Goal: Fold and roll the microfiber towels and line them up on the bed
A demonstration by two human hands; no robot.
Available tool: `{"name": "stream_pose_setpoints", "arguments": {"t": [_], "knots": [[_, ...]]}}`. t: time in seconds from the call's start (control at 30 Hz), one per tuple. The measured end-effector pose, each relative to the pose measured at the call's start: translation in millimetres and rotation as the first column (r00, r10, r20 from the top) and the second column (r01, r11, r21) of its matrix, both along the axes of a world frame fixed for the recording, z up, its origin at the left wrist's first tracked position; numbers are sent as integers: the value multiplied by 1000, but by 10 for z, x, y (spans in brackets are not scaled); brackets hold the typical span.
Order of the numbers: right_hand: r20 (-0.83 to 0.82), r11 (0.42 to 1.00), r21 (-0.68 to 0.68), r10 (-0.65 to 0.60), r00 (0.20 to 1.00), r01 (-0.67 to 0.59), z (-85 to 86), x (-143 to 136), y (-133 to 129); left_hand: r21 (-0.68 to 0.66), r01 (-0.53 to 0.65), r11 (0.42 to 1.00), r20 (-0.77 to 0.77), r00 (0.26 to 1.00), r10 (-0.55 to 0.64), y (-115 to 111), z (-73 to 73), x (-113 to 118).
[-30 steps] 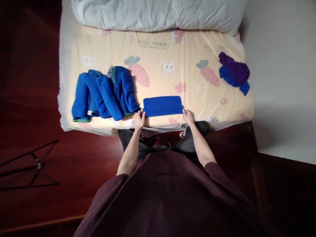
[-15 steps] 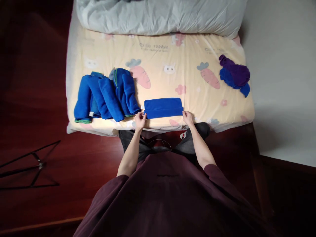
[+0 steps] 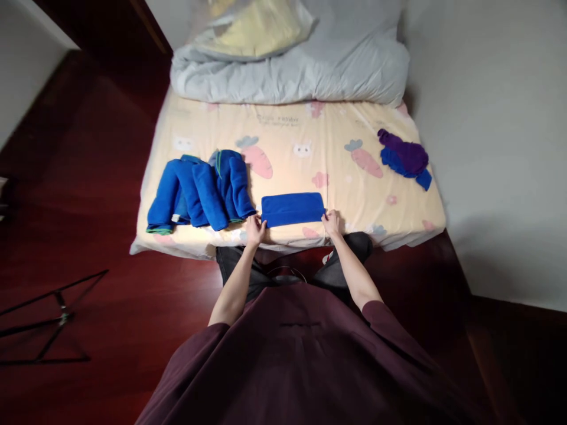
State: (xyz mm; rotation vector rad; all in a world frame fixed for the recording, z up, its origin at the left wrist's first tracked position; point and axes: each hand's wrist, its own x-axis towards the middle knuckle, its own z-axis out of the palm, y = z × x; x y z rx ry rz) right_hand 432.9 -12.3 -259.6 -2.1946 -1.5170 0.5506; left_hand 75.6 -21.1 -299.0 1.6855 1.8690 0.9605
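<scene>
A folded blue towel (image 3: 293, 209) lies as a flat, wide strip close to the bed's front edge. My left hand (image 3: 256, 230) pinches its near left corner, thumb and fingers pressed together. At the opposite end, my right hand (image 3: 331, 223) grips the right edge in the same way. Just left of my left hand are several rolled or folded blue cloths (image 3: 201, 192) with green edging, lying side by side and partly overlapping.
On the bed's right side, a crumpled purple cloth (image 3: 410, 155) rests over a blue one (image 3: 398, 163). A grey quilt (image 3: 287, 82) is bunched across the back, with a pale yellow bundle (image 3: 261, 26) on it. Black stand legs (image 3: 62, 316) occupy the floor at left.
The camera view has tilted up, bringing the yellow bundle into sight. Both hands keep hold of the towel's ends; the crease line across it is fainter and its near part looks flatter.
</scene>
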Motion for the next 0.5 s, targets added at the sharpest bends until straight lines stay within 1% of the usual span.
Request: {"name": "stream_pose_setpoints", "arguments": {"t": [0.07, 0.13, 0.2, 0.23, 0.3, 0.33, 0.5], "knots": [[55, 993, 75, 86, 995, -90, 74, -16, -46, 4, 15, 1000, -109, 994, -14, -36, 66, 34], [135, 958, 121, 245, 960, -261, 127, -18, -86, 3, 66, 998, -194, 979, -64, -70, 133, 81], [203, 905, 111, 385, 900, -412, 153, -11, -109, -2, 168, 986, -246, 955, -163, -84, 186, 133], [224, 885, 94, 427, 876, -456, 156, -5, -115, -8, 231, 973, -260, 939, -226, -81, 204, 156], [242, 870, 56, 465, 852, -490, 151, 12, -116, -26, 335, 942, -273, 904, -329, -61, 220, 194], [242, 868, 38, 472, 847, -495, 146, 22, -113, -38, 361, 932, -278, 892, -357, -46, 219, 207], [213, 856, -22, 509, 834, -517, 137, 68, -66, -103, 361, 927, -276, 885, -376, 17, 159, 215]]}}
